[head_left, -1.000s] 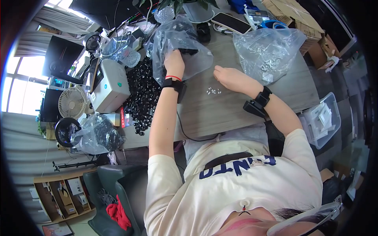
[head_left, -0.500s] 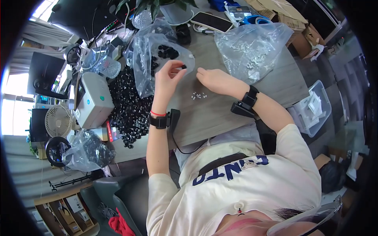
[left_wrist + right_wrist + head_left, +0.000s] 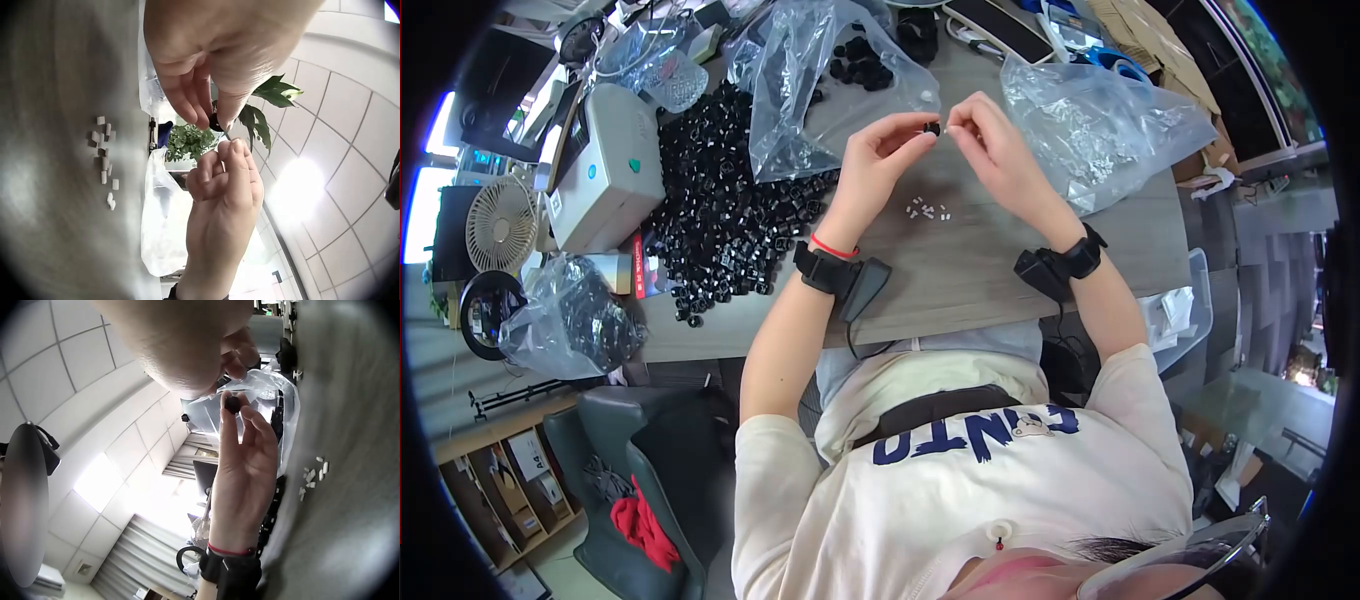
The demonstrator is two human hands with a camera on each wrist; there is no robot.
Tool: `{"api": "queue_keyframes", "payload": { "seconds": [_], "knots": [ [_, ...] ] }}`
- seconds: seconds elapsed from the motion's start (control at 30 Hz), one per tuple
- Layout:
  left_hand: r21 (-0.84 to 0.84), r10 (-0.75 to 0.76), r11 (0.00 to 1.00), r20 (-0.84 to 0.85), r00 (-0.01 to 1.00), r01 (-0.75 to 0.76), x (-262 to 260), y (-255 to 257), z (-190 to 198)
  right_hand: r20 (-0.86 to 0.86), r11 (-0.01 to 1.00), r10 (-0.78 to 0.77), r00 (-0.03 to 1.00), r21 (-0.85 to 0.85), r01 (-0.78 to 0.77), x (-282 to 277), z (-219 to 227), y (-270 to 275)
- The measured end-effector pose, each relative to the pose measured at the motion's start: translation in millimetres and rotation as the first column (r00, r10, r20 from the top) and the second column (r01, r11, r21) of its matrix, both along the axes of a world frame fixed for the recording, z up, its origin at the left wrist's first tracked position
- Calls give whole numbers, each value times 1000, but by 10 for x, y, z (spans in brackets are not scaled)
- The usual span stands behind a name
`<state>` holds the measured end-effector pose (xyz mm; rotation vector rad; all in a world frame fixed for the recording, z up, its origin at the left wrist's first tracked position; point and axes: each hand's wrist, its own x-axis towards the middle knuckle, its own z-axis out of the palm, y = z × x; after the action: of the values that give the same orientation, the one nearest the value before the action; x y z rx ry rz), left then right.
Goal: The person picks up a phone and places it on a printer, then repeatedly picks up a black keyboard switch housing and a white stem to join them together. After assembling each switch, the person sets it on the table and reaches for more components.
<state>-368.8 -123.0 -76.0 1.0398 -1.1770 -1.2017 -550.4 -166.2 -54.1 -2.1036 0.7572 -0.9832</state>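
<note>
My left hand [image 3: 872,160], with a red string at its wrist, pinches a small round black plastic piece [image 3: 232,405] between thumb and fingertips. Facing it at close range, my right hand [image 3: 1003,162] has thumb and forefinger pinched together. A thin pale sliver [image 3: 227,135] shows at the right fingertips, pointing at the black piece in the left wrist view. Both hands are raised over the table, their fingertips nearly meeting. Below them lies a small scatter of white pieces [image 3: 105,164] on the grey tabletop [image 3: 960,270].
A large heap of black pieces [image 3: 730,200] spreads left of my left forearm. Behind it lies an open clear bag [image 3: 790,110] with more black pieces. At right rests a clear bag of small white pieces [image 3: 1090,150]. A white box [image 3: 610,170] stands at far left.
My left hand has come out of the clear bag with a black piece and moved right. My right hand has risen from near the table to meet it. The head view has shifted.
</note>
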Motion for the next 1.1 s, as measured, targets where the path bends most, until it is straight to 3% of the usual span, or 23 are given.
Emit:
{"api": "queue_keyframes", "payload": {
  "seconds": [0.2,0.3,0.83,0.97,1.1],
  "knots": [
    [-7,-17,1000,-13,1000,17,-18,-4,-15,-2,1000,-26,1000,-12,26,8,-25,12],
    [-93,9,996,-22,1000,-11,-53,-14,-57,-27,999,-33,999,-42,32,13,-54,7],
    [-90,40,995,60,997,-34,-33,-37,-144,-77,998,-41,996,-44,37,21,-100,-1],
    [-83,29,996,70,997,-23,-18,-40,-160,-29,999,-27,999,28,28,9,-112,-29],
    [-44,6,999,35,999,-5,1,-33,-143,12,960,-29,1000,279,24,-31,-193,-136]
  ]
}}
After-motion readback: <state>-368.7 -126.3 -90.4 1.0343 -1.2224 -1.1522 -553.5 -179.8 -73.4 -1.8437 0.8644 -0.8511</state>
